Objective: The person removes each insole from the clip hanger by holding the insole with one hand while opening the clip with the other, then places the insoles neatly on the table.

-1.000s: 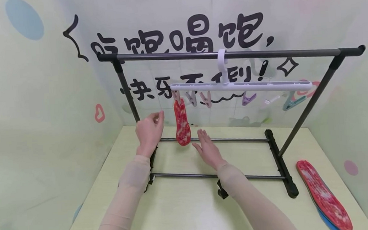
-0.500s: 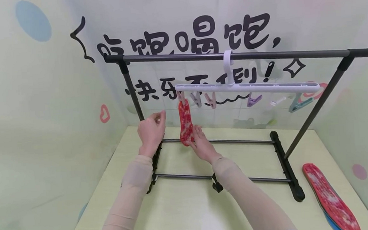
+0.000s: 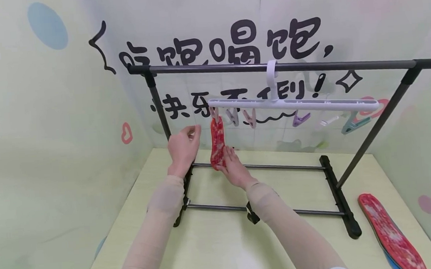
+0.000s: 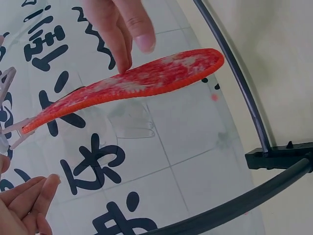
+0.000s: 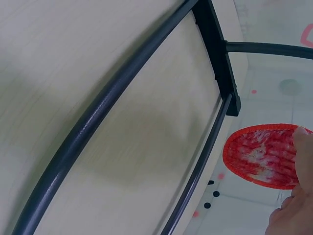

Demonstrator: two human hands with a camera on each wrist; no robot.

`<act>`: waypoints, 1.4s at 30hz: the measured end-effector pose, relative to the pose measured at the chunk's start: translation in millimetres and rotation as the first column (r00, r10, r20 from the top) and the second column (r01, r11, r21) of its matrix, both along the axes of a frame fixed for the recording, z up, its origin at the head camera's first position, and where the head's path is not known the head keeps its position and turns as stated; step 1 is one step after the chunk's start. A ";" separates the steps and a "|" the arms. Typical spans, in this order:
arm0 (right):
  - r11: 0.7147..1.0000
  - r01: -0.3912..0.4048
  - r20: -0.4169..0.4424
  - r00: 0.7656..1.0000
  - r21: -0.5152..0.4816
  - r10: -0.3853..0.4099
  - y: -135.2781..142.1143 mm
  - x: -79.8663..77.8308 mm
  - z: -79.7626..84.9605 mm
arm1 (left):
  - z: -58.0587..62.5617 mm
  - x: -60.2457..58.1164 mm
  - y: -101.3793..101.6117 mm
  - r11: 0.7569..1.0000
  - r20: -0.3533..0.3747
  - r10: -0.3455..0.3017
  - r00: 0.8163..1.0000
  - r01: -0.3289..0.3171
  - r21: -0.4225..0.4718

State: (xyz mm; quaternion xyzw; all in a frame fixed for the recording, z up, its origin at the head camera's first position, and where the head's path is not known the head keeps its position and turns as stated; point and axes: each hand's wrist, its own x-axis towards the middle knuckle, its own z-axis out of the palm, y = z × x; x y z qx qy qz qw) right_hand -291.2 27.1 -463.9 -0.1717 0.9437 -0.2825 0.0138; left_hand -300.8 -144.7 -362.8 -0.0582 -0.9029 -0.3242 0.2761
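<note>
A red-and-white mottled insole (image 3: 217, 140) hangs upright from a pink clip (image 3: 214, 113) at the left end of a pale lilac hanger (image 3: 292, 103). My right hand (image 3: 234, 168) touches its lower right edge with fairly straight fingers; the right wrist view shows the thumb in front of the insole (image 5: 261, 155). In the left wrist view, fingertips of the right hand (image 4: 122, 29) meet the insole's face (image 4: 146, 76). To the left of the insole, apart from it, my left hand (image 3: 184, 149) is raised with loosely curled fingers and holds nothing.
The hanger hooks over the top bar (image 3: 203, 68) of a black rack standing on a pale table (image 3: 216, 251). More clips, among them a purple clip (image 3: 300, 118) and a teal clip (image 3: 354, 123), hang along it. Another red insole (image 3: 391, 232) lies at the right, over something blue.
My right hand has moved left and come into contact with the hanging insole. The left hand stays raised beside it, slightly nearer. The head view has shifted a little to the left.
</note>
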 end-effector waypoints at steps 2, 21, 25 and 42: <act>1.000 0.005 0.003 1.000 0.002 -0.005 0.0 0.0 -0.7 | 3.2 -4.9 3.5 1.000 0.014 -0.013 1.000 0.013 -0.010; 0.997 -0.006 -0.032 0.999 -0.078 0.003 1.5 10.6 -13.5 | 18.0 -27.9 36.6 0.993 0.091 -0.119 0.989 0.121 -0.014; 0.999 0.014 -0.020 1.000 -0.047 -0.015 0.3 12.0 -16.5 | 19.8 -26.7 38.6 0.996 0.087 -0.092 0.992 0.092 0.005; 0.994 0.110 -0.013 0.994 0.014 -0.110 -6.1 16.8 -19.5 | 28.7 -21.7 41.6 0.999 0.062 -0.042 0.997 0.042 0.006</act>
